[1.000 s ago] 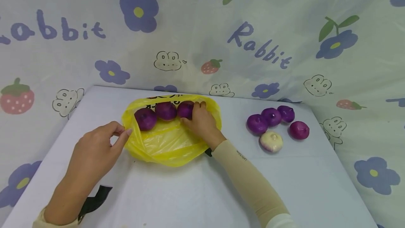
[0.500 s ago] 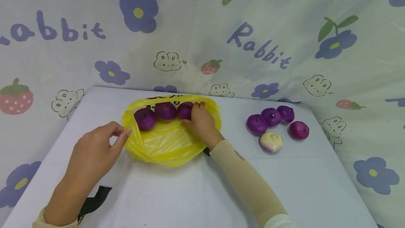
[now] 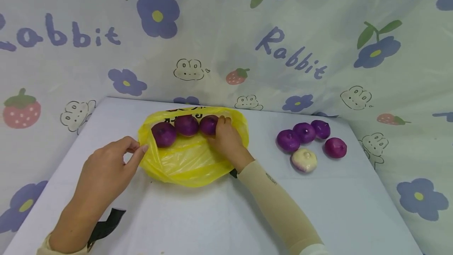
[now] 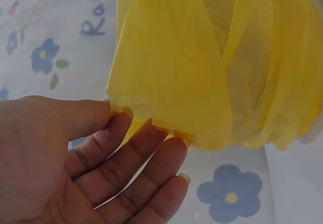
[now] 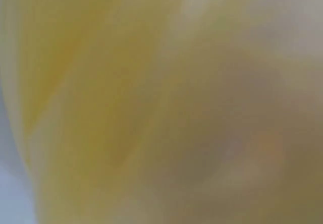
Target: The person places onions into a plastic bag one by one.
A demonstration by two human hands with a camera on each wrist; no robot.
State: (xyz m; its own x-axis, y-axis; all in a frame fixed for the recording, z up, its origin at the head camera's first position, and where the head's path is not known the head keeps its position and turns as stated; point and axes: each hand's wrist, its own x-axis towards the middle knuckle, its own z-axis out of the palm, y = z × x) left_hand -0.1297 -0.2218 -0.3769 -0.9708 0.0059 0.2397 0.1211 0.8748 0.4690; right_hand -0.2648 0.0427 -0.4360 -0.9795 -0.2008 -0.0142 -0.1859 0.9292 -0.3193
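Observation:
A yellow plastic bag [image 3: 187,168] lies with its mouth spread on the white table. Inside it, a row of purple onions shows: a left one [image 3: 164,134], a middle one [image 3: 186,125] and a right one [image 3: 208,125]. My left hand [image 3: 106,164] pinches the bag's left rim between thumb and forefinger; in the left wrist view the other fingers lie loosely below the plastic [image 4: 171,57]. My right hand [image 3: 230,141] reaches into the bag, fingers curled at the right onion's side, its fingertips hidden. Only blurred yellow plastic [image 5: 91,82] fills the right wrist view.
To the bag's right lie several purple onions [image 3: 288,141] and a pale peeled-looking one [image 3: 303,160]. A purple-red one [image 3: 335,147] sits slightly apart. Behind the table [image 3: 184,223] hangs a printed curtain [image 3: 212,30]. A black strap [image 3: 107,225] hangs at my left wrist.
My right thumb has drawn back slightly to the right along the right onion. My left hand and the bag keep their places; the whole view shifts a little.

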